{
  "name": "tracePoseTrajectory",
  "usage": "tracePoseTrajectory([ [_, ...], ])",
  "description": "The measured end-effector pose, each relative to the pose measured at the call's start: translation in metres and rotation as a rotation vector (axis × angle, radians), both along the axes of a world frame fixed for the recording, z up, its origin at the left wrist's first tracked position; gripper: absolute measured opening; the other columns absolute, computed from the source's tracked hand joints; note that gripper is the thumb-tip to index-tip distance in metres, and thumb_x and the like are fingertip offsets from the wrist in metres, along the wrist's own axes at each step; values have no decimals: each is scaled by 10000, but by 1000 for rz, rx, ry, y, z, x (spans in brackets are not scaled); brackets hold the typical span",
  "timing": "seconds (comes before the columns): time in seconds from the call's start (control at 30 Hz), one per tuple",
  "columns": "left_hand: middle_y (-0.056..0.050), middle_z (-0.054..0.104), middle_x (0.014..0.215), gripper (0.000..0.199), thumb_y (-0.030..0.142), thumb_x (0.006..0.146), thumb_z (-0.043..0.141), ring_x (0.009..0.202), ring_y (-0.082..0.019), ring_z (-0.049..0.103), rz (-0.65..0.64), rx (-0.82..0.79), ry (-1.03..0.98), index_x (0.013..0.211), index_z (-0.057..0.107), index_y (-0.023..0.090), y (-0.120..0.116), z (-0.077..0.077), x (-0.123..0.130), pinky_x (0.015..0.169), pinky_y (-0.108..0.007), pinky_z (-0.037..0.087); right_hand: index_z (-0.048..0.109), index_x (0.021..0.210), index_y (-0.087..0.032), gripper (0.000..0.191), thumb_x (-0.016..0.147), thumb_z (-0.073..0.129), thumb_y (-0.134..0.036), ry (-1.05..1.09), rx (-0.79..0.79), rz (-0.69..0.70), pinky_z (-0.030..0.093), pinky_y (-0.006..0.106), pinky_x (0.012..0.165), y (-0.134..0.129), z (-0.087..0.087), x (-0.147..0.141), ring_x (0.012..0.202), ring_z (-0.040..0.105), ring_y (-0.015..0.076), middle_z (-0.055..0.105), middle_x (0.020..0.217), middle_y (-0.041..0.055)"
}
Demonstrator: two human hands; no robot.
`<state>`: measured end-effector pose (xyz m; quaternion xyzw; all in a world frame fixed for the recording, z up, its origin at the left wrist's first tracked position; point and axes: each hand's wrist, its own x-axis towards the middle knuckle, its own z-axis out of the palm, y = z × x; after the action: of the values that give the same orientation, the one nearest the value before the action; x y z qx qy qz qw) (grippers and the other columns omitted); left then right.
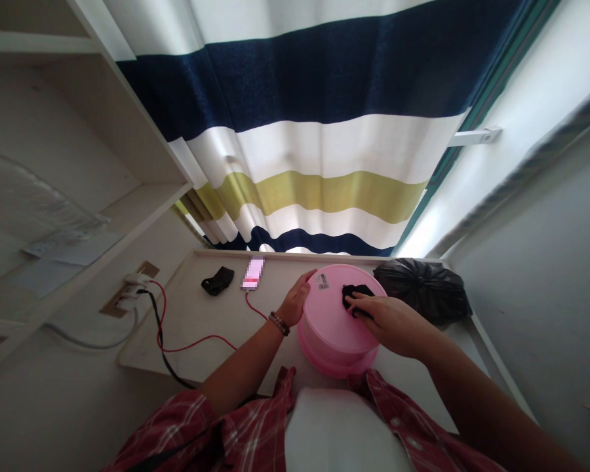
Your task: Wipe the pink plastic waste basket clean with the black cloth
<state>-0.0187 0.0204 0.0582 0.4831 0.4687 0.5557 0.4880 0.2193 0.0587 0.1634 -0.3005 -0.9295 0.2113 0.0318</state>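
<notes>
A pink round plastic basin (341,334) rests on the white desk close to my body, its flat face up with a small label stuck near the far left edge. My left hand (295,301) grips the basin's left side, fingers wrapped round the rim of the flat face. With my right hand (388,318) I hold a bunched black cloth (356,295) pressed on that flat face, right of its middle. The fingers partly cover the cloth. To the left on the desk lies a second small black cloth item (217,280), crumpled and touched by neither hand.
A phone (253,272) with a red charging cable (196,339) lies left of the basin. The cable runs to a wall socket (130,288). At the back right sits a tied black plastic bag (423,288). A striped curtain (314,151) hangs behind the desk (191,314); shelves (142,203) stand left.
</notes>
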Motion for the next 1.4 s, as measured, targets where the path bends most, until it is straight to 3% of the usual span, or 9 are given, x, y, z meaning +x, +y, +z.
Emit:
tracePoseTrajectory([
  [0.27, -81, 485, 1320, 468, 424, 899, 381, 1206, -227, 454, 17, 6, -16, 1310, 427, 206, 0, -1, 1, 1064, -424, 309, 573, 1209, -233, 384, 877, 382, -205, 129, -86, -42, 337, 387, 1061, -5, -9, 6, 1269, 424, 209, 478, 1363, 43],
  [0.37, -82, 487, 1317, 468, 422, 901, 375, 1204, -227, 456, 16, 4, -18, 1313, 422, 205, 1, -2, 2, 1066, -432, 308, 600, 1150, -233, 336, 888, 389, -227, 203, -122, -65, 385, 378, 1019, -3, -9, 5, 1204, 497, 217, 539, 1309, 43],
  [0.47, -87, 493, 1309, 472, 426, 900, 375, 1187, -233, 472, 15, -3, -17, 1314, 422, 205, 1, -2, 2, 1048, -443, 331, 634, 1060, -234, 286, 891, 404, -244, 280, -132, -140, 460, 360, 913, 6, -7, 5, 1025, 611, 218, 658, 1125, 47],
  [0.57, -91, 493, 1309, 479, 435, 893, 390, 1190, -243, 472, 19, -6, -15, 1310, 429, 204, 1, -2, 1, 1044, -448, 340, 632, 1041, -225, 279, 896, 396, -254, 383, -32, -303, 479, 346, 847, 18, -2, 2, 923, 636, 213, 690, 1009, 50],
  [0.7, -92, 482, 1325, 494, 447, 883, 405, 1219, -256, 448, 24, 1, -15, 1310, 434, 199, 0, -2, 0, 1061, -450, 325, 593, 1122, -211, 313, 907, 368, -252, 443, 170, -450, 450, 360, 886, 28, 0, -10, 1003, 600, 224, 657, 1093, 69],
  [0.87, -88, 481, 1329, 480, 429, 892, 394, 1223, -245, 447, 24, 17, -3, 1311, 431, 198, 0, -2, 0, 1081, -449, 299, 594, 1174, -180, 350, 879, 406, -186, 138, 105, -185, 380, 388, 1002, 19, -19, -44, 1186, 502, 248, 586, 1245, 91],
  [1.0, -70, 466, 1346, 448, 392, 903, 387, 1257, -219, 412, 30, 40, 20, 1307, 436, 205, 0, 2, 0, 1117, -418, 244, 563, 1224, -175, 386, 876, 399, -158, 108, 69, -44, 319, 397, 1062, 4, -26, -62, 1290, 390, 231, 509, 1334, 93],
  [1.2, -75, 486, 1320, 457, 404, 897, 395, 1227, -221, 433, 35, 43, 32, 1299, 444, 193, -1, 2, -1, 1103, -417, 260, 578, 1212, -194, 373, 882, 406, -228, 153, -46, 237, 369, 396, 1027, -23, -5, -57, 1233, 464, 237, 540, 1303, 89],
  [1.4, -89, 496, 1306, 460, 414, 905, 369, 1181, -228, 472, 19, 15, 1, 1306, 430, 196, 0, -2, 0, 1043, -430, 333, 611, 1179, -281, 366, 873, 420, -216, 43, -214, 223, 452, 347, 925, -30, 21, -17, 1050, 608, 223, 631, 1189, 29],
])
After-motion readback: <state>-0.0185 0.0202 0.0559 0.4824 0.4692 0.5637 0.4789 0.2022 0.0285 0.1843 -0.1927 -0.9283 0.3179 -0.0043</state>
